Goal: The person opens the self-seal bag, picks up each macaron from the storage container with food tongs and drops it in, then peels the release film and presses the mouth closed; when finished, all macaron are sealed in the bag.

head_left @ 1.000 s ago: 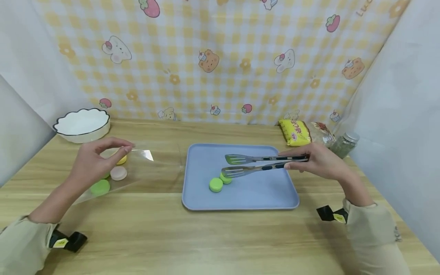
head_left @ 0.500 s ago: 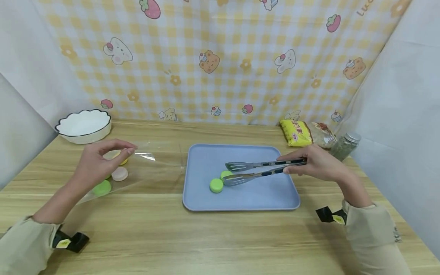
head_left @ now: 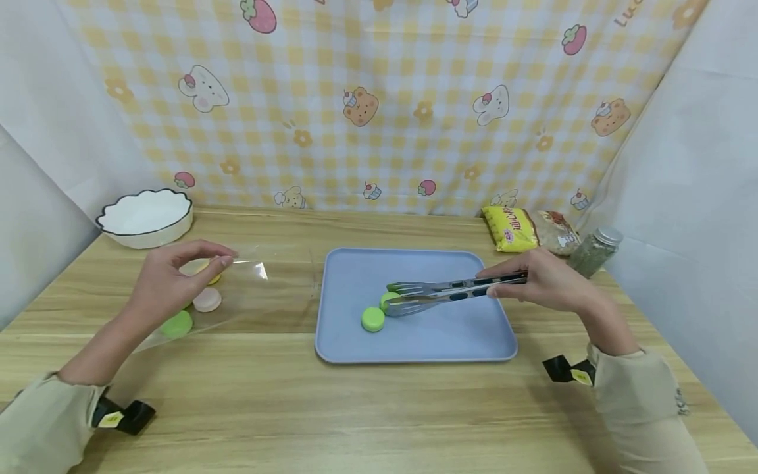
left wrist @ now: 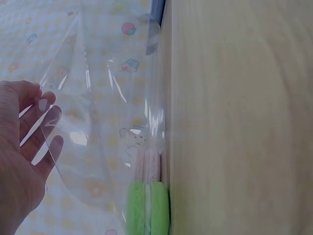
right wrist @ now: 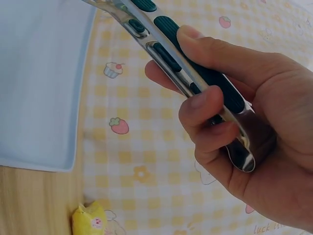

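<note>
My left hand (head_left: 172, 273) pinches the edge of a clear plastic bag (head_left: 275, 296), lifting its mouth side up at the left. Inside it lie a green macaron (head_left: 176, 324), a pale pink macaron (head_left: 207, 300) and a yellow one partly behind the fingers. My right hand (head_left: 547, 282) grips metal tongs (head_left: 456, 291) with dark green grip pads; their slotted ends overlap a green macaron (head_left: 387, 300) on the blue tray (head_left: 456, 339). Beside that macaron, to the near left, sits another green macaron (head_left: 373, 319). In the right wrist view the fingers curl round the tongs (right wrist: 168, 54).
A white scalloped dish (head_left: 145, 217) with a dark rim stands at the back left. Toward the back right are a yellow snack packet (head_left: 509, 229), a clear bag of brownish contents (head_left: 558, 234) and a glass jar of green herbs (head_left: 595, 251). A checked cloth hangs behind.
The tongs have come down slightly, and their two ends have drawn closer together around the farther green macaron. My left hand keeps its pinch on the bag, almost still.
</note>
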The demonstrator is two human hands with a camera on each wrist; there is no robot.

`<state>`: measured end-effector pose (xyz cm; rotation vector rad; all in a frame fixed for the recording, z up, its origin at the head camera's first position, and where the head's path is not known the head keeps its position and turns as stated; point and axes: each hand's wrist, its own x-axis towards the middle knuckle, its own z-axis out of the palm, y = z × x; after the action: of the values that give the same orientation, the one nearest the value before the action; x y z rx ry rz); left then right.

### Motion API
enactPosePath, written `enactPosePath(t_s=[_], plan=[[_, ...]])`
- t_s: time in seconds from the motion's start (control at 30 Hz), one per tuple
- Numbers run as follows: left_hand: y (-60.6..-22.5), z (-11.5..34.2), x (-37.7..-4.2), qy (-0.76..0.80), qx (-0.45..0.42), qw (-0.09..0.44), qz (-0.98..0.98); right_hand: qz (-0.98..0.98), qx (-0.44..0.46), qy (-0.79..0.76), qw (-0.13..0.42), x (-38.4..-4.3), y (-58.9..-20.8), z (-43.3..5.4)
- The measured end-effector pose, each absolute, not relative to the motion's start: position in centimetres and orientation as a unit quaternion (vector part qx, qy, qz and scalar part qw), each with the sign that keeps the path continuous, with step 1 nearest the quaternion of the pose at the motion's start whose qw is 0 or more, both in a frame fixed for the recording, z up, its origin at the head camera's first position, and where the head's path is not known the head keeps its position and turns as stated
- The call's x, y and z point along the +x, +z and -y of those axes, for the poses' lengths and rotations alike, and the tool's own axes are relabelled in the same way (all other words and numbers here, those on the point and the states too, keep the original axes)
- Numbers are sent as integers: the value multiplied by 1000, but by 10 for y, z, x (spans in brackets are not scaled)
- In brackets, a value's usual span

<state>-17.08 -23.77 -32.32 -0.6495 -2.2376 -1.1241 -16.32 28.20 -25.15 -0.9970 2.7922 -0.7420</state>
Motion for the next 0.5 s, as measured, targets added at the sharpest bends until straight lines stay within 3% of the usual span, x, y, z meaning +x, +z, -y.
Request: enactPosePath(t_s=[0.5], plan=[[-318, 236, -167, -403, -231, 271, 843, -911, -343, -227, -34, -159, -244, -279]])
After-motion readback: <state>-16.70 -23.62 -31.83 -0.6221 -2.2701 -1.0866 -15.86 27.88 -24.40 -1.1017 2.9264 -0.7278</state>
